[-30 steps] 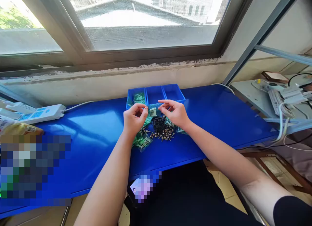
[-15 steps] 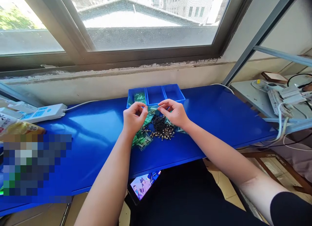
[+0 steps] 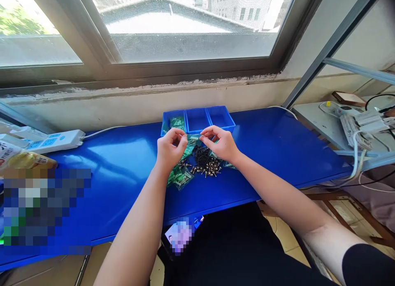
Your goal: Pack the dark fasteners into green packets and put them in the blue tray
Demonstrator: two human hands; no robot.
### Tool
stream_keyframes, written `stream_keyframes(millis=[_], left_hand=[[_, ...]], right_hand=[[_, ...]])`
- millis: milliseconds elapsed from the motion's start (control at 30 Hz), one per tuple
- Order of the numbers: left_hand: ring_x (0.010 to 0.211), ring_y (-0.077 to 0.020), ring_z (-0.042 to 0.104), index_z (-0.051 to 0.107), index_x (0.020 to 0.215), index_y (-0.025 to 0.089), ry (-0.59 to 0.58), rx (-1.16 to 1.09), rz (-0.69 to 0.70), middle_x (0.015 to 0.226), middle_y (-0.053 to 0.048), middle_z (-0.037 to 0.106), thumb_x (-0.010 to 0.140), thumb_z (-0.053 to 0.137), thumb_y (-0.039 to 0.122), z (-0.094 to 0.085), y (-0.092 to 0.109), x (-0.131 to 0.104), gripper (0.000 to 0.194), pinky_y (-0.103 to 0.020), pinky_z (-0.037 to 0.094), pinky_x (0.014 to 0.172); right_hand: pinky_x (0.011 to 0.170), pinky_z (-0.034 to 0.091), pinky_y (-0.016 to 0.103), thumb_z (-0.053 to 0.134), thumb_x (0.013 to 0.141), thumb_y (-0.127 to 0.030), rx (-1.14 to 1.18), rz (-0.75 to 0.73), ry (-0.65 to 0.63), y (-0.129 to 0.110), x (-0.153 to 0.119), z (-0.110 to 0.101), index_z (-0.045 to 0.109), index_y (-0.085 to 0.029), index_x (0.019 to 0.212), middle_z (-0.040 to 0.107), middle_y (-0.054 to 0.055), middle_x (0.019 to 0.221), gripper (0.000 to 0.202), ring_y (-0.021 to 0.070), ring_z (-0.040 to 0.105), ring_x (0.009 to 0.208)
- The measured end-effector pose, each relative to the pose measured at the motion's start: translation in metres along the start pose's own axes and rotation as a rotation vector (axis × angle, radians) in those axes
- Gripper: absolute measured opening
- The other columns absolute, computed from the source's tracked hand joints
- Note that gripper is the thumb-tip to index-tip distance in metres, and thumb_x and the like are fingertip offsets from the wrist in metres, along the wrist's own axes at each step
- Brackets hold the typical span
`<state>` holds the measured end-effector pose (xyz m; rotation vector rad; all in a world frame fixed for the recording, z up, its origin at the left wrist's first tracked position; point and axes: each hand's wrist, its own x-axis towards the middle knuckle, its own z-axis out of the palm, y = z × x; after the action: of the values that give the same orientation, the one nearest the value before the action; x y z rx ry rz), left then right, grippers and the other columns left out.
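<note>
My left hand [image 3: 171, 146] and my right hand [image 3: 221, 143] face each other, each with thumb and fingers pinched. Between them stretches a small clear green-tinted plastic bag [image 3: 194, 138], one side in each pinch. Below lie a bunch of black cords or ties [image 3: 201, 155] and a heap of small brass-coloured metal parts [image 3: 211, 168]. More green plastic bags [image 3: 180, 176] with pale pieces inside lie by my left wrist. Just behind my hands stands a blue bin with three compartments [image 3: 198, 119]; green bags [image 3: 177, 122] lie in its left compartment.
The blue table [image 3: 123, 187] meets the wall under a window. At the left are a white power strip [image 3: 58, 141] and a food packet [image 3: 27, 162]. A phone [image 3: 179, 236] lies below the table's front edge. A metal frame [image 3: 311, 72] and cables stand right.
My hands keep nearly the same pose, with the plastic bag still between them. The view has shifted very slightly.
</note>
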<state>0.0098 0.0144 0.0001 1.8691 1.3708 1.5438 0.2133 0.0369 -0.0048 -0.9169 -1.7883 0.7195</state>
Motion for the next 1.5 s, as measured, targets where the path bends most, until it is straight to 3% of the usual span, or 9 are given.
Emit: stream_keyframes(millis=[400,733,933,1100,1200,1500], left_hand=[[0.048,-0.0091,0.053,0.065,0.085,0.021,0.006,0.01,0.006,0.059,0.003,0.06,0.083,0.066,0.021,-0.0003,-0.0018,0.0002,0.002,-0.024,0.04,0.047],[0.048,-0.0092,0.056,0.064,0.085,0.02,-0.006,-0.036,-0.012,0.059,0.003,0.061,0.085,0.064,0.022,-0.0016,-0.0016,0.0004,0.001,-0.023,0.042,0.047],[0.052,-0.0101,0.063,0.064,0.089,0.019,-0.036,-0.111,-0.008,0.067,0.001,0.068,0.089,0.063,0.024,-0.0016,-0.0023,0.0007,0.005,-0.023,0.049,0.051],[0.063,-0.0122,0.07,0.065,0.091,0.018,-0.03,-0.195,0.012,0.077,-0.001,0.07,0.094,0.059,0.03,-0.0024,-0.0016,0.0018,0.013,-0.024,0.053,0.057],[0.068,-0.0138,0.072,0.066,0.09,0.019,-0.003,-0.153,0.035,0.078,-0.001,0.071,0.09,0.067,0.031,-0.0018,-0.002,0.0026,0.012,-0.024,0.053,0.057],[0.064,-0.0143,0.073,0.061,0.088,0.02,-0.025,-0.097,0.038,0.076,0.0,0.074,0.084,0.075,0.029,0.0033,-0.0067,0.0013,0.018,-0.024,0.054,0.057]], right_hand=[[0.063,0.052,0.03,0.068,0.088,-0.039,0.019,0.007,0.005,-0.0002,0.0004,-0.0003,0.072,-0.021,0.104,0.076,0.004,0.088,0.024,0.0166,0.069,0.076],[0.067,0.053,0.03,0.066,0.09,-0.038,-0.005,0.017,-0.031,-0.0003,0.0008,-0.0015,0.071,-0.021,0.12,0.076,0.004,0.09,0.035,0.0155,0.066,0.073],[0.07,0.054,0.031,0.069,0.089,-0.039,-0.011,-0.015,-0.019,0.0014,0.0019,-0.0009,0.077,-0.021,0.104,0.073,0.005,0.087,0.025,0.0154,0.064,0.072],[0.066,0.057,0.032,0.068,0.088,-0.039,0.241,0.126,-0.052,0.007,0.0043,-0.0002,0.077,-0.021,0.107,0.075,0.005,0.088,0.027,0.0173,0.067,0.075],[0.066,0.059,0.032,0.064,0.088,-0.036,0.315,0.175,-0.023,0.0066,0.0056,-0.0014,0.076,-0.02,0.105,0.076,0.007,0.094,0.026,0.0181,0.068,0.078],[0.055,0.046,0.027,0.076,0.081,-0.043,0.202,0.112,0.053,0.0008,0.0049,-0.0003,0.065,-0.02,0.087,0.071,0.003,0.085,0.026,0.0148,0.064,0.073]])
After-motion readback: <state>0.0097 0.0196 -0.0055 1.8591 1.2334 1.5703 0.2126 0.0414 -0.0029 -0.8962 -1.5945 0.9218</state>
